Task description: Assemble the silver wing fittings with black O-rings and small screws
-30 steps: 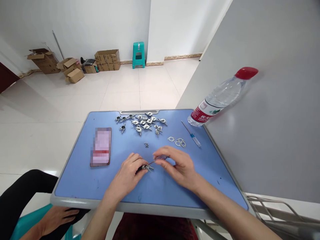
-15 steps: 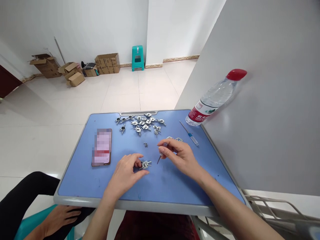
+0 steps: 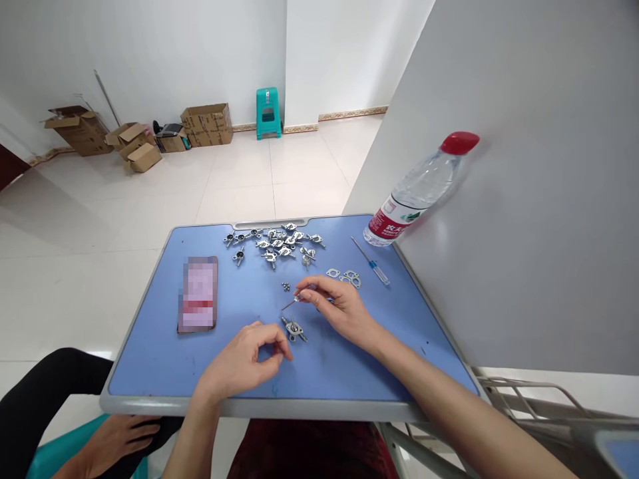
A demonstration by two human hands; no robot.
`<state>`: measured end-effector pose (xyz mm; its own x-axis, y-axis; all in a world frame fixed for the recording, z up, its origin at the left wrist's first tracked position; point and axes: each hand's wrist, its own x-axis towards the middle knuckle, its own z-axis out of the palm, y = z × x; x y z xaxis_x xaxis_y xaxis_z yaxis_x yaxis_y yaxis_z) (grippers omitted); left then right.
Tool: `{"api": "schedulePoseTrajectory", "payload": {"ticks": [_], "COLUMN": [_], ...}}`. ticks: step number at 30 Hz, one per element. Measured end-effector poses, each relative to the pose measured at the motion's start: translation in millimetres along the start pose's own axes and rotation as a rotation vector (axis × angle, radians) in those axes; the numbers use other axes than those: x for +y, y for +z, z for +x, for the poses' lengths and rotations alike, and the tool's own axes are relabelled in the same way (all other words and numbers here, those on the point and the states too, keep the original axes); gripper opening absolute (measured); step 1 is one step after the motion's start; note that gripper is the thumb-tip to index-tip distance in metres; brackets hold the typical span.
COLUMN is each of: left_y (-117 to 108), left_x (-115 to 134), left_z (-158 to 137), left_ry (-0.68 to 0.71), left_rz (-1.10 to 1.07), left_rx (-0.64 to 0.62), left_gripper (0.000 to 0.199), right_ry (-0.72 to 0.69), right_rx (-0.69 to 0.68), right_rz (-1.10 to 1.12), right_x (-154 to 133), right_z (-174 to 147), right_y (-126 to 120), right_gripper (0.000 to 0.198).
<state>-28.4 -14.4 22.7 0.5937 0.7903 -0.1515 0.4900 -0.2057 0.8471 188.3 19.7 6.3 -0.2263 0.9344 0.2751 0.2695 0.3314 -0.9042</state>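
My right hand [image 3: 339,309] pinches a small screwdriver [image 3: 288,306], its thin shaft angled down to the left. Most of the handle is hidden by the fingers. Just below the shaft's tip, a small metal fitting [image 3: 294,328] with a flange and pipe stubs lies on the blue table [image 3: 239,306]. My left hand [image 3: 247,356] rests beside it on the near left, fingers curved and apart, holding nothing. Beyond the screwdriver sits a little pile of small screws [image 3: 285,287]. Flat metal gaskets [image 3: 333,273] lie past my right hand.
Several similar fittings [image 3: 277,243] are heaped at the table's far edge. A phone [image 3: 198,293] lies left; another screwdriver [image 3: 372,263] and a water bottle [image 3: 419,193] are right. Another person's hand [image 3: 122,442] rests at lower left. Boxes [image 3: 207,125] and a stool [image 3: 268,113] stand by the wall.
My left hand has let go of the metal fitting and drawn back toward me; the fitting now lies turned on the table. My right hand has shifted left with the screwdriver.
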Motion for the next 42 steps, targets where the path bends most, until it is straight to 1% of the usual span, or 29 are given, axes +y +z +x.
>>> {"api": "schedulePoseTrajectory", "payload": {"ticks": [1,5,7,9,11,14,17,20,25,33,42], "left_y": [-0.5,-1.9,-1.6,-0.7,0.5,2.1,2.8,2.9,3.3,3.9,5.3], "left_x": [0.4,-0.4,-2.6,-5.2,-7.2,-8.4,-8.2,-8.0,-8.2,-8.9,-9.6], "left_z": [0.4,3.8,6.1,8.2,9.7,10.7,10.7,10.9,11.3,12.2,13.0], "left_ry": [-0.002,-0.022,-0.06,-0.084,-0.069,-0.026,-0.003,-0.001,-0.003,0.029,0.051], "left_rz": [-0.007,-0.022,0.018,0.06,0.094,0.134,0.15,0.15,0.159,0.19,0.21], "left_rx": [0.054,0.362,0.464,0.503,0.497,0.459,0.437,0.435,0.447,0.459,0.459], "left_gripper": [0.016,0.009,0.009,0.008,0.01,0.015,0.019,0.019,0.018,0.019,0.018], "right_ry": [-0.013,-0.042,-0.031,-0.044,-0.097,-0.154,-0.135,-0.094,-0.078,-0.084,-0.08], "right_rx": [0.044,0.228,0.241,0.179,0.061,-0.109,-0.201,-0.258,-0.285,-0.311,-0.304], "right_rz": [-0.001,-0.044,-0.098,-0.218,-0.389,-0.607,-0.796,-0.902,-0.943,-0.973,-0.937], "right_x": [-0.3,-1.4,-2.1,-1.9,0.4,7.3,13.4,15.9,16.3,15.2,19.5], "right_z": [0.1,1.4,3.3,6.0,9.1,13.9,18.3,22.2,24.9,23.8,24.4], "right_y": [-2.1,-14.3,-19.6,-21.1,-17.7,-5.8,5.6,10.6,10.7,11.5,9.1], "right_gripper": [0.018,0.021,0.02,0.017,0.014,0.016,0.023,0.024,0.021,0.023,0.018]}}
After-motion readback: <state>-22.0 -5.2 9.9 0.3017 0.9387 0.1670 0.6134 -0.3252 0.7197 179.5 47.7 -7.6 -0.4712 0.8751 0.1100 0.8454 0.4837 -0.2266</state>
